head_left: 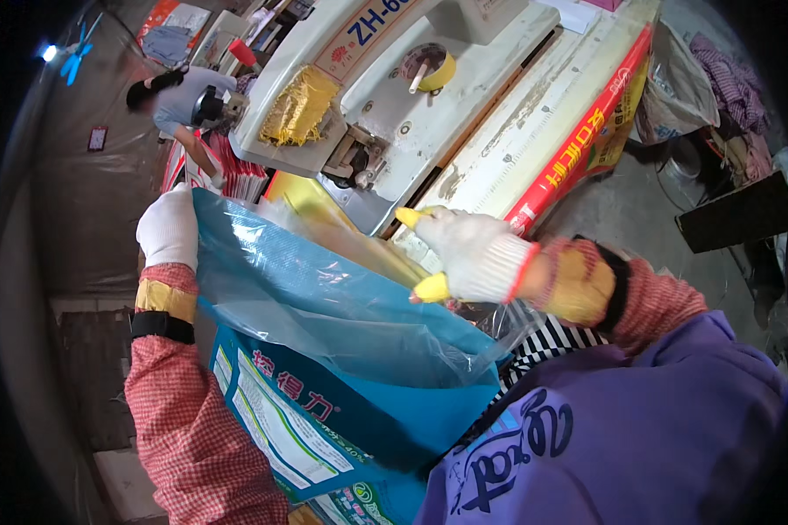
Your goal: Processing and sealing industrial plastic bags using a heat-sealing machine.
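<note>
Though apart, white-gloved hands (168, 229) (473, 251); blue bag (403, 407) in left

Head-worn fisheye view, aimed forward and steeply down.
The left camera of the worn pair looked from above the wearer's own sleeves (193, 420), close over the left hand (171, 229), the right hand (473, 254) and the blue bag (359, 407) below. Just beyond, the white machine (359, 44) slanted across the upper middle; a co-worker (179, 101) appeared small, farther off at upper left. Dark curved edges closed the corners.
</note>
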Tool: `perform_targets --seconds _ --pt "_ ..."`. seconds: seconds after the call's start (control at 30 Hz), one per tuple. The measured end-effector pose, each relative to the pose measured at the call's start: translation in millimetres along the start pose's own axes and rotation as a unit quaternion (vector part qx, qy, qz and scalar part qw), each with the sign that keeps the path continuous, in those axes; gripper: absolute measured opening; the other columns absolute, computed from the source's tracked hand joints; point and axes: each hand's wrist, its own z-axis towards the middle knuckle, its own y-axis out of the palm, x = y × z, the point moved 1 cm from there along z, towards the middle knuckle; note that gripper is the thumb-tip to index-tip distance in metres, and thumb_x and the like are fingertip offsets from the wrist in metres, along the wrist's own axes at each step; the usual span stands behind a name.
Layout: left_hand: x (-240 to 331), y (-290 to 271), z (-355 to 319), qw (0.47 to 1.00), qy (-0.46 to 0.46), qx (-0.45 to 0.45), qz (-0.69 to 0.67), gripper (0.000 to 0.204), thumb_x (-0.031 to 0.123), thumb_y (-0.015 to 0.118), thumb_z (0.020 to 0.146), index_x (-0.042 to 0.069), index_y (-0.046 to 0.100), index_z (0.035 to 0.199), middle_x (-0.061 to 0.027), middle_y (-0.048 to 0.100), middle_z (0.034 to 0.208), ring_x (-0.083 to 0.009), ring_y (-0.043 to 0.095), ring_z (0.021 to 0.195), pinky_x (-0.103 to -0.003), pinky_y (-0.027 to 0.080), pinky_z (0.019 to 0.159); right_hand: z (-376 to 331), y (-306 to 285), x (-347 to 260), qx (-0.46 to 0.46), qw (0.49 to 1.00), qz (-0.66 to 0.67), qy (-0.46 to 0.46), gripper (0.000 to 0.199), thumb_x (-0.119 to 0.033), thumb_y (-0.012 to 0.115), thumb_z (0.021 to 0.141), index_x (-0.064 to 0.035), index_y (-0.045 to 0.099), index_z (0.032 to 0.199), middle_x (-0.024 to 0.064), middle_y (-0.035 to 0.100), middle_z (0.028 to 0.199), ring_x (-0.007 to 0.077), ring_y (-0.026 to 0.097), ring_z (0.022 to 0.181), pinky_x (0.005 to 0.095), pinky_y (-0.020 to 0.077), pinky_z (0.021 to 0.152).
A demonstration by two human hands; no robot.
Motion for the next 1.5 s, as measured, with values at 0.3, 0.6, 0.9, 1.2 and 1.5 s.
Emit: perform_targets --seconds 0.3,0.6,0.9,1.2,1.5 --pt "-3 13 -8 0.999 0.014 0.026 -0.015 0.022 0.015 0.039 0.088 0.011 0.058 0.097 -0.0117 0.065 0.088 -0.0288 0.064 0.084 -0.04 0.051 0.069 0 13 -37 -0.066 0.931 0.357 0.03 0.049 -0.014 0.059 0.081 -0.0058 0.042 0.125 0.0082 0.063 0.077 0.0187 0.061 0.064 0.0326 0.0492 0.055" --pt "-13 10 6 0.995 0.025 -0.01 -0.094 0.03 0.023 0.035 0.09 0.008 0.058 0.101 -0.016 0.063 0.093 -0.0336 0.06 0.087 -0.043 0.046 0.077 26 14 -43 -0.33 0.928 0.175 0.001 0.037 -0.035 0.049 0.085 -0.0046 0.056 0.106 0.014 0.063 0.091 0.0279 0.061 0.08 0.0392 0.0489 0.065" --pt "90 116 35 0.966 -0.065 0.128 -0.215 0.016 0.013 0.045 0.083 0.007 0.059 0.089 -0.0136 0.063 0.084 -0.0311 0.064 0.072 -0.041 0.051 0.06 -3 24 -80 -0.064 0.953 0.293 -0.047 0.025 -0.026 0.054 0.082 -0.0071 0.057 0.098 0.017 0.061 0.083 0.0334 0.06 0.078 0.0417 0.0468 0.067" --pt "180 139 -4 0.884 0.148 0.241 -0.372 0.024 0.005 0.051 0.075 0.009 0.055 0.098 -0.0099 0.058 0.094 -0.028 0.061 0.067 -0.034 0.049 0.053 -93 2 46 -0.177 0.863 0.365 0.3 0.029 -0.026 0.056 0.085 -0.0081 0.059 0.107 0.0103 0.062 0.079 0.0175 0.062 0.074 0.0296 0.0484 0.068" --pt "161 158 17 0.83 0.167 0.304 -0.438 0.028 0.0 0.053 0.068 0.009 0.06 0.093 -0.0103 0.061 0.088 -0.0326 0.058 0.074 -0.039 0.048 0.063 -60 -29 21 -0.176 0.941 0.187 0.219 0.025 -0.022 0.058 0.083 -0.0136 0.061 0.107 0.0112 0.063 0.074 0.0204 0.061 0.066 0.0284 0.0488 0.065"
